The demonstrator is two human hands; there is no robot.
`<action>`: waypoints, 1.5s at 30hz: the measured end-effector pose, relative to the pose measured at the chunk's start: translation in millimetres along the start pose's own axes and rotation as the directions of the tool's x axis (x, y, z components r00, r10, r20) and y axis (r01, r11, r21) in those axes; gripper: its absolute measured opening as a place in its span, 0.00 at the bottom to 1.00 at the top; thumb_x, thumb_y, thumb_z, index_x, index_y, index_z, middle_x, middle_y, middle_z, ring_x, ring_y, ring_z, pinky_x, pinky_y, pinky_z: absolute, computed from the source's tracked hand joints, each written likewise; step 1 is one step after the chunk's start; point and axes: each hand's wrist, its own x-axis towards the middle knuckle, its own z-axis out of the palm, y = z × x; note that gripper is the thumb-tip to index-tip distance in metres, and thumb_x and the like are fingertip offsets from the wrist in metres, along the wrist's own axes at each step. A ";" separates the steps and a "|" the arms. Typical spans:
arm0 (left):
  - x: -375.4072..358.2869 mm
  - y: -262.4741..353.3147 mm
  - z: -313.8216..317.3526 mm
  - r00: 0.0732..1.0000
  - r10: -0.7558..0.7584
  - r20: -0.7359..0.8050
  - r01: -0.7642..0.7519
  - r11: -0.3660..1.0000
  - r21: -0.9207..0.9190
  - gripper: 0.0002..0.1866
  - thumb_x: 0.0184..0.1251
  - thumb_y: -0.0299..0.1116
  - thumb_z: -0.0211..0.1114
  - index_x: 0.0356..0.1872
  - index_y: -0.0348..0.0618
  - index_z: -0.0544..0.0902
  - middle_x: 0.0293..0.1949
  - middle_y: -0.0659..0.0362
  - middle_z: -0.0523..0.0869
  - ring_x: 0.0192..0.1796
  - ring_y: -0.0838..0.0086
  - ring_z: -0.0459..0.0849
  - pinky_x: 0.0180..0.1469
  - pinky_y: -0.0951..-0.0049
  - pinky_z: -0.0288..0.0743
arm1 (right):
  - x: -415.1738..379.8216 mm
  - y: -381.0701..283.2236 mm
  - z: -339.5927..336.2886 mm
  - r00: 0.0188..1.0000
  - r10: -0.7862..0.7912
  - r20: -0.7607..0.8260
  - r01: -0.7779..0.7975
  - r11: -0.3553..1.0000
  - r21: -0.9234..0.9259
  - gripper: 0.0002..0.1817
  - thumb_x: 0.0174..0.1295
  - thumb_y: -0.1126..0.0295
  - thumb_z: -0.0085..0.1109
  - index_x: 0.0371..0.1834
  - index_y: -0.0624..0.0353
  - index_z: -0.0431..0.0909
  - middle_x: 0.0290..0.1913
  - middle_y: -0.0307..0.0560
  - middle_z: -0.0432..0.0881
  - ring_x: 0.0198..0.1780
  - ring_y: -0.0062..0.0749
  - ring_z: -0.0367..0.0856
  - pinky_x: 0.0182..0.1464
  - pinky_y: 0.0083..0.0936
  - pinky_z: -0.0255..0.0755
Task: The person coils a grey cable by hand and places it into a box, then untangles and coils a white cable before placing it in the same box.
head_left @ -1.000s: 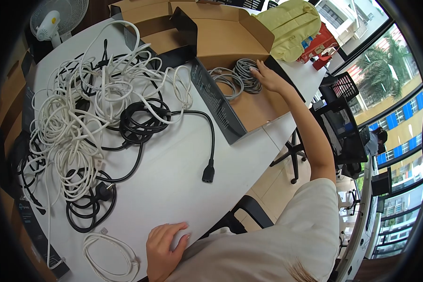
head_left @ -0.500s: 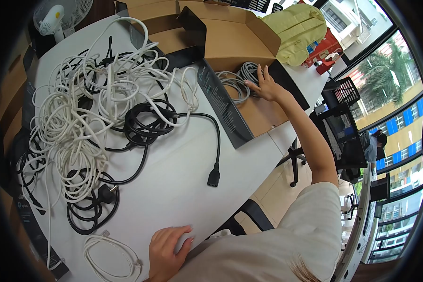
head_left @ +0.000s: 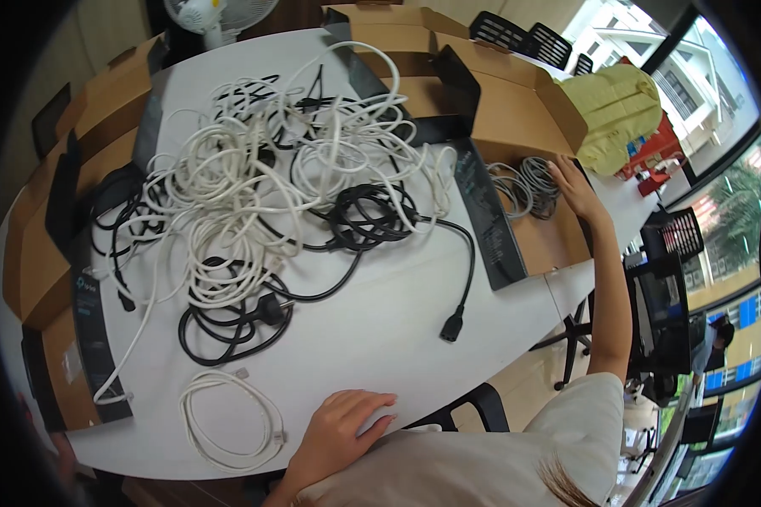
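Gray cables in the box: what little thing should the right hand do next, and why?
I'd say the right hand should lift away from the box: the gray cables lie coiled inside, and its fingers look open at their edge, not closed around them.

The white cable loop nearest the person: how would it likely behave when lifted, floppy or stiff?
The white cable loop would probably flop and spread, since no tie shows around its strands. It looks light for its spread, being just a few thin turns.
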 end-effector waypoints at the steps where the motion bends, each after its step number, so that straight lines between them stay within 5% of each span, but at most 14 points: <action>1: -1.0 -0.1 -0.6 1.000 0.002 -0.001 -0.002 1.000 0.003 0.12 0.57 0.31 0.67 0.43 0.44 0.81 0.37 0.59 0.85 0.41 0.64 0.82 0.47 0.67 0.74 | -2.6 -6.4 -3.0 0.998 -0.021 -0.062 0.019 0.999 -0.028 0.38 0.69 0.45 0.40 0.68 0.70 0.57 0.69 0.68 0.56 0.73 0.53 0.51 0.72 0.34 0.46; 3: -2.3 0.1 -3.3 1.000 0.019 -0.003 -0.019 1.000 0.007 0.12 0.58 0.31 0.66 0.43 0.44 0.81 0.38 0.59 0.84 0.42 0.64 0.82 0.47 0.67 0.74 | -10.4 -32.1 -13.7 0.981 -0.120 -0.153 0.099 0.985 -0.139 0.33 0.69 0.51 0.45 0.68 0.67 0.59 0.70 0.64 0.58 0.72 0.51 0.53 0.71 0.35 0.48; 9: -8.7 -5.6 -0.1 0.994 0.107 -0.015 -0.108 0.994 -0.016 0.12 0.60 0.32 0.65 0.45 0.42 0.80 0.39 0.58 0.83 0.42 0.64 0.81 0.49 0.67 0.73 | -55.6 -155.4 -51.2 0.916 -0.327 -0.232 0.329 0.944 -0.031 0.28 0.64 0.60 0.54 0.65 0.62 0.66 0.68 0.56 0.65 0.71 0.47 0.57 0.70 0.35 0.52; 12: -11.8 -7.8 0.8 0.990 0.134 -0.033 -0.135 0.991 -0.018 0.12 0.60 0.32 0.64 0.45 0.41 0.79 0.39 0.58 0.83 0.42 0.64 0.80 0.49 0.67 0.73 | -95.5 -233.3 -47.3 0.881 -0.445 -0.162 0.469 0.867 0.170 0.29 0.59 0.63 0.60 0.63 0.60 0.69 0.66 0.53 0.67 0.69 0.47 0.61 0.68 0.37 0.55; 16: -14.6 -11.2 4.8 0.982 0.181 -0.050 -0.180 0.983 0.022 0.12 0.61 0.32 0.64 0.44 0.42 0.79 0.37 0.57 0.83 0.42 0.64 0.80 0.49 0.66 0.72 | -125.4 -309.7 -0.3 0.698 -0.713 -0.068 0.713 0.681 0.167 0.30 0.55 0.62 0.64 0.62 0.56 0.71 0.66 0.51 0.67 0.67 0.48 0.64 0.67 0.41 0.57; 19: -15.9 -10.1 2.8 0.995 0.098 0.021 -0.098 0.995 -0.013 0.13 0.61 0.34 0.64 0.47 0.45 0.80 0.40 0.59 0.84 0.45 0.63 0.81 0.58 0.62 0.72 | -114.0 -325.6 39.4 0.702 -0.691 -0.172 0.705 0.709 0.028 0.30 0.55 0.62 0.64 0.62 0.56 0.71 0.67 0.51 0.66 0.68 0.48 0.62 0.68 0.43 0.54; 23: -14.9 -11.5 4.1 0.991 0.130 0.013 -0.131 0.991 0.023 0.14 0.61 0.34 0.65 0.48 0.45 0.80 0.39 0.59 0.84 0.44 0.63 0.81 0.56 0.63 0.73 | -89.9 -301.1 67.8 0.744 -0.625 -0.235 0.652 0.756 0.054 0.28 0.55 0.63 0.64 0.61 0.54 0.71 0.62 0.51 0.70 0.63 0.46 0.67 0.69 0.43 0.52; 26: -12.1 -10.6 6.2 0.989 0.144 -0.009 -0.144 0.989 0.041 0.14 0.60 0.34 0.65 0.48 0.45 0.80 0.38 0.59 0.83 0.43 0.63 0.81 0.54 0.63 0.73 | -94.9 -298.8 73.2 0.823 -0.533 -0.194 0.567 0.766 0.302 0.22 0.55 0.67 0.64 0.55 0.54 0.75 0.54 0.47 0.75 0.57 0.43 0.71 0.68 0.45 0.53; 33: -9.5 -10.7 4.0 0.987 0.157 -0.021 -0.156 0.986 0.064 0.14 0.59 0.33 0.66 0.46 0.45 0.81 0.35 0.59 0.82 0.41 0.65 0.80 0.51 0.65 0.74 | -87.0 -295.0 71.9 0.775 -0.341 -0.533 0.588 0.699 0.407 0.04 0.56 0.74 0.61 0.26 0.60 0.77 0.34 0.41 0.80 0.43 0.35 0.76 0.66 0.46 0.54; 37: -8.2 -9.3 3.3 0.988 0.156 -0.003 -0.155 0.985 0.073 0.14 0.58 0.32 0.67 0.45 0.45 0.81 0.33 0.61 0.82 0.40 0.67 0.80 0.49 0.67 0.74 | -84.4 -284.0 74.3 0.825 -0.256 -0.504 0.536 0.637 0.554 0.10 0.62 0.76 0.53 0.21 0.63 0.73 0.34 0.44 0.80 0.39 0.34 0.72 0.51 0.29 0.63; 45: -7.2 -9.4 3.5 0.986 0.168 -0.012 -0.166 0.981 0.096 0.15 0.57 0.32 0.67 0.46 0.44 0.81 0.33 0.61 0.81 0.40 0.67 0.80 0.50 0.67 0.74 | -83.1 -284.5 79.4 0.829 -0.248 -0.501 0.537 0.603 0.590 0.08 0.65 0.75 0.48 0.29 0.63 0.76 0.40 0.47 0.80 0.44 0.36 0.73 0.50 0.26 0.64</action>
